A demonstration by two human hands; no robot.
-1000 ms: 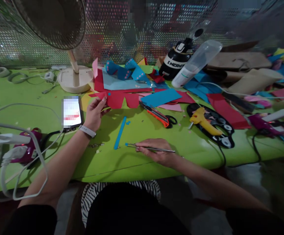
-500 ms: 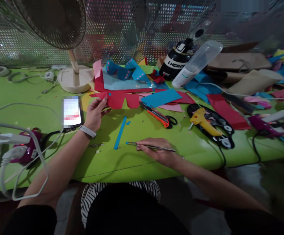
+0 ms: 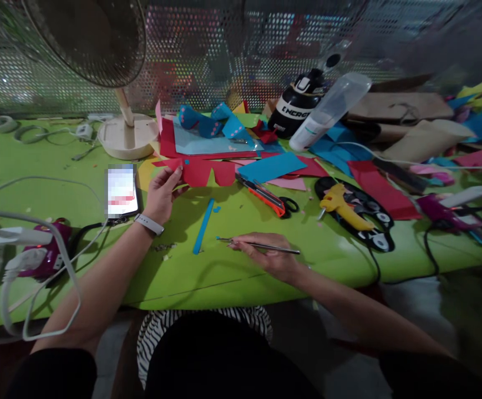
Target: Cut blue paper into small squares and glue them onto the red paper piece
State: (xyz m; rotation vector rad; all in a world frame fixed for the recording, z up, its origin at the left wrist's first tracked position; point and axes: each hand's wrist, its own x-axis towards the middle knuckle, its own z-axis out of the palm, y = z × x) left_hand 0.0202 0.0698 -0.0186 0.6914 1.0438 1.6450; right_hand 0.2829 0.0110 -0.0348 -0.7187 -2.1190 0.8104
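Between the thumb and fingers of my left hand [image 3: 163,191] is the left part of a red paper cutout [image 3: 199,173], held just above the table. A small blue square [image 3: 187,162] sits on it near my thumb. My right hand [image 3: 268,252] is closed around a pair of metal tweezers [image 3: 261,245], whose tips point left. A tiny blue paper piece [image 3: 218,238] is at those tips. Left of them lies a narrow blue paper strip [image 3: 204,224], and small blue scraps [image 3: 217,209] are scattered beside its upper end.
Behind the cutout lie a blue paper sheet [image 3: 272,165], an orange utility knife [image 3: 265,200] and black scissors [image 3: 291,205]. A yellow glue gun [image 3: 346,209] rests on a black holder at right. A phone [image 3: 122,191] and fan base [image 3: 128,136] stand left, with cables and a power strip [image 3: 45,249].
The tweezer tips have shifted slightly up and to the right, and the blue piece at them now looks smaller. My left hand and the red cutout stay almost still.
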